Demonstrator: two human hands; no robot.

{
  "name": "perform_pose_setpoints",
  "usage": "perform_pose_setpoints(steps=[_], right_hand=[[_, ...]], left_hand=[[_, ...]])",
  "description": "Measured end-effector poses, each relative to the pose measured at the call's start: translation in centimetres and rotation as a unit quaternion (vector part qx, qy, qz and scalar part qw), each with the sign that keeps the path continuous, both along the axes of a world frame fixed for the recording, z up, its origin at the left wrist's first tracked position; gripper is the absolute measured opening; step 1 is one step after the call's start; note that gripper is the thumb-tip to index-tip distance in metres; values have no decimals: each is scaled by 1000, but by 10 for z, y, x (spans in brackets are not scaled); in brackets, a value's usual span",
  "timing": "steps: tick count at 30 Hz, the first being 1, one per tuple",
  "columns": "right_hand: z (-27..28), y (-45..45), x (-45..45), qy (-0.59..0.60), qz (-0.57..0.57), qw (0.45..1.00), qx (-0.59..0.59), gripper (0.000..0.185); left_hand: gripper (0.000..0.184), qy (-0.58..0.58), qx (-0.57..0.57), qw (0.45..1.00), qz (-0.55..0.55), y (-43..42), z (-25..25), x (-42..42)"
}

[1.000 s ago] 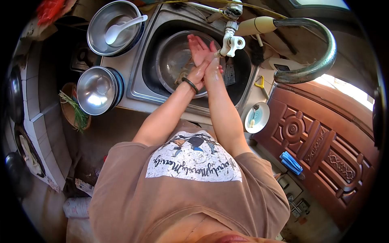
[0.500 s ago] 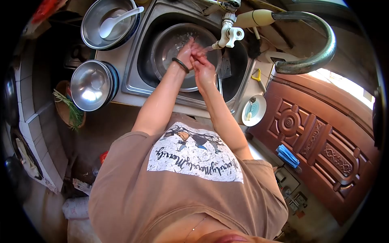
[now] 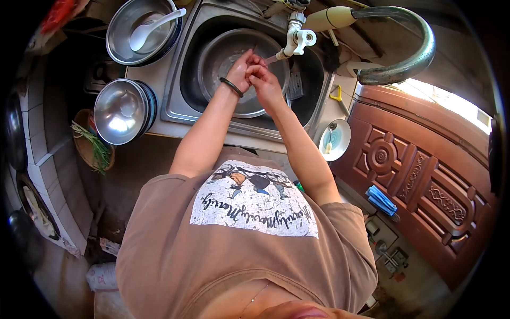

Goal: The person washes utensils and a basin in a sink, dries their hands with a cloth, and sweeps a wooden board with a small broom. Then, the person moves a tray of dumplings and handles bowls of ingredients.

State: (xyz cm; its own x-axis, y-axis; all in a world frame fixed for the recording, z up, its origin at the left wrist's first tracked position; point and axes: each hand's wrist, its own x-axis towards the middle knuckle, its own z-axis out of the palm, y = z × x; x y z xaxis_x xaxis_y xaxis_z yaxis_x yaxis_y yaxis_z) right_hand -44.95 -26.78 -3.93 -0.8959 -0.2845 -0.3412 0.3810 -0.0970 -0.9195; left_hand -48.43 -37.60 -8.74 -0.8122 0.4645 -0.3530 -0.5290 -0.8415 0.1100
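Observation:
My left hand (image 3: 241, 70), with a dark bangle (image 3: 231, 87) on the wrist, is half curled at the mouth of the tap (image 3: 295, 38), fingers apart. A thin stream of water (image 3: 271, 59) meets its fingertips. My right hand (image 3: 265, 87) touches the left palm with bent fingers, thumb and fingertips pinched together. Whatever may be between those fingertips is hidden. Below both hands is a wide metal basin (image 3: 208, 69) with some water, standing in the steel sink (image 3: 172, 101).
Metal bowls (image 3: 119, 111) are stacked left of the sink; behind them another bowl (image 3: 118, 33) holds a white spoon (image 3: 151, 29). On the right are a yellow-handled peeler (image 3: 337, 94) and a bowl (image 3: 342, 139) with a spoon. A thick curved pipe (image 3: 425, 48) overhangs the right side.
My hands have drawn slightly apart, the right shifting from rubbing against the left to a pinch near its palm. The splashing in the basin has lessened. The view has shifted slightly.

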Motion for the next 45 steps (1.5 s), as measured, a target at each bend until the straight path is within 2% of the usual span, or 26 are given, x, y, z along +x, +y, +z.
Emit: perform_pose_setpoints(steps=[1,3,4,6,7,8,9,10,13,14,15,16,17,18,20,23,25,28,31,34,41,45], right_hand=[[-6,0,1,-50,-36,994,-91,19],[6,-9,3,-149,-107,946,-266,22],[9,-12,5,-145,-112,954,-235,24],[13,-17,11,-139,-120,968,-173,27],[12,-17,13,2,-67,997,-27,28],[10,-16,15,143,-12,982,120,29],[8,-14,16,278,44,923,262,30],[5,-11,16,303,52,912,273,30],[-17,-1,3,376,77,874,299,30],[-42,11,-5,284,57,916,279,26],[-61,13,-17,149,-16,959,242,25],[-78,12,-28,7,-87,976,198,24],[-82,9,-31,-138,-157,967,149,23],[-87,6,-29,-175,-188,966,42,23],[-91,-6,-34,-240,-236,926,-171,23],[-58,-17,-24,-209,-190,923,-260,27],[-37,-13,-17,-205,-171,925,-269,26],[-19,-2,-16,-184,-151,938,-251,25],[-6,8,-17,-164,-148,948,-227,23],[5,13,-19,-146,-154,952,-222,21],[2,26,-16,-127,-181,949,-225,19],[6,29,-17,-114,-140,971,-160,21]], left_hand=[[36,3,8,1000,3,-2,0,2],[35,9,26,1000,8,-6,16,9],[36,56,57,997,16,-9,17,10],[35,40,96,994,16,-10,5,12],[35,32,115,993,17,-9,-1,13],[34,-12,98,994,41,-6,-10,14],[33,-55,80,993,65,-2,-16,14],[33,-96,63,990,87,2,-22,13],[22,-153,-150,976,41,-3,-15,9],[21,-152,-283,947,-9,-8,-13,12],[22,-131,-347,929,12,-15,-14,13],[24,-111,-410,905,32,-23,-18,15],[25,-90,-471,876,48,-31,-23,19],[24,-133,-433,890,58,-39,-27,20],[23,-30,-495,868,12,-52,-24,29],[18,99,-545,833,-6,-63,8,38],[16,188,-570,800,0,-64,16,39],[15,245,-628,738,-44,-59,24,34],[15,273,-616,737,-52,-55,40,32],[15,249,-552,794,-62,-49,47,28],[16,244,-543,797,-106,-39,51,22],[15,251,-537,796,-122,-39,56,23]])
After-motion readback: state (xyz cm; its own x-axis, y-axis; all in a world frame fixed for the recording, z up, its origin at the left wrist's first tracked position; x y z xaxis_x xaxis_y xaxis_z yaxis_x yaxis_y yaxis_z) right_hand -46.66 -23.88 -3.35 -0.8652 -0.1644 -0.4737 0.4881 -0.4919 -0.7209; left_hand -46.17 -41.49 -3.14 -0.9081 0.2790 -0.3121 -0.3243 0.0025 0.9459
